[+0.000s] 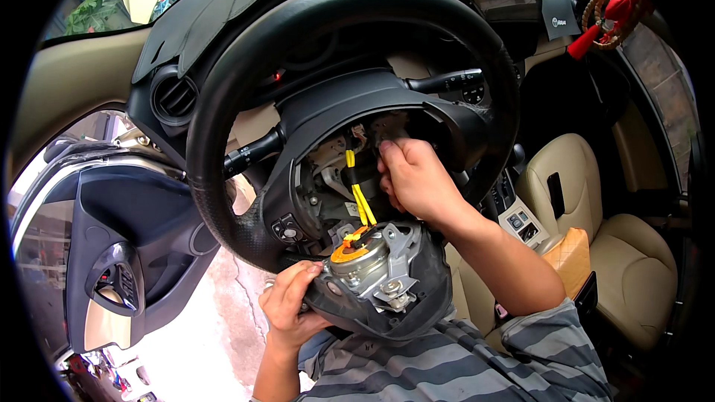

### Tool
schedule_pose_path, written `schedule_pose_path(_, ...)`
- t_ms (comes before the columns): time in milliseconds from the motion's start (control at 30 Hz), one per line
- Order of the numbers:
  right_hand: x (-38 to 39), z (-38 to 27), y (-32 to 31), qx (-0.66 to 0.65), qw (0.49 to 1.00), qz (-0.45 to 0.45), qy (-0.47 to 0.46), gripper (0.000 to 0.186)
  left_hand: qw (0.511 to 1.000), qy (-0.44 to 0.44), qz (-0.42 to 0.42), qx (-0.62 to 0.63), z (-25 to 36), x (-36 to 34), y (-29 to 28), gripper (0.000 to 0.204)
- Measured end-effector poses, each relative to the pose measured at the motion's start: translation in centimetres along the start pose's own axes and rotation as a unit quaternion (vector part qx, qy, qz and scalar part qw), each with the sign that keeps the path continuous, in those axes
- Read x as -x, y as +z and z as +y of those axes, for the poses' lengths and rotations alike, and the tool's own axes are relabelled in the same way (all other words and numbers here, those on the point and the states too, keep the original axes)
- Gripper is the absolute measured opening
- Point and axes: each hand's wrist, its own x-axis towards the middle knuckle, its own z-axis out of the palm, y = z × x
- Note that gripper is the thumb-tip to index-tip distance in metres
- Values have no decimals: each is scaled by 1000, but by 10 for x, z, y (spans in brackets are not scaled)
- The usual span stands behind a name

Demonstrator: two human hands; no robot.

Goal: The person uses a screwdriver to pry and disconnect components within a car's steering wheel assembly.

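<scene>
A black steering wheel (216, 126) fills the middle, its hub uncovered. Below the hub hangs the airbag module (365, 272), turned so its metal back and brackets face up. My left hand (289, 298) grips its left edge, thumb and fingers closed round the black cover. Yellow wires (355, 182), bound with black tape, run from the hub down to an orange connector (350, 249) on the module. My right hand (413, 175) is inside the hub's right side, fingers curled together in a pinch. What those fingers hold is hidden.
Two control stalks, left (253, 152) and right (447, 80), stick out behind the wheel. The driver's door (141, 246) stands open on the left. At the right are the centre console (518, 216) and a beige passenger seat (633, 253). Red tassels (614, 18) hang upper right.
</scene>
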Motion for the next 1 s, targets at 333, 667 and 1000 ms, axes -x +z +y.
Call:
schedule_pose_path(333, -1, -4, 3, -39, 998, -18, 36, 33, 1000, -1, 2, 1, -1, 2, 0, 58)
schedule_pose_path(667, -3, 1, 0, -27, 999, -11, 20, 34, 1000, 1, 6, 5, 1, 0, 1, 61)
schedule_pose_path(1000, 42, -17, -29, 142, 954, -47, -259, 17, 1000, 2, 12, -6, -1, 0, -1, 64)
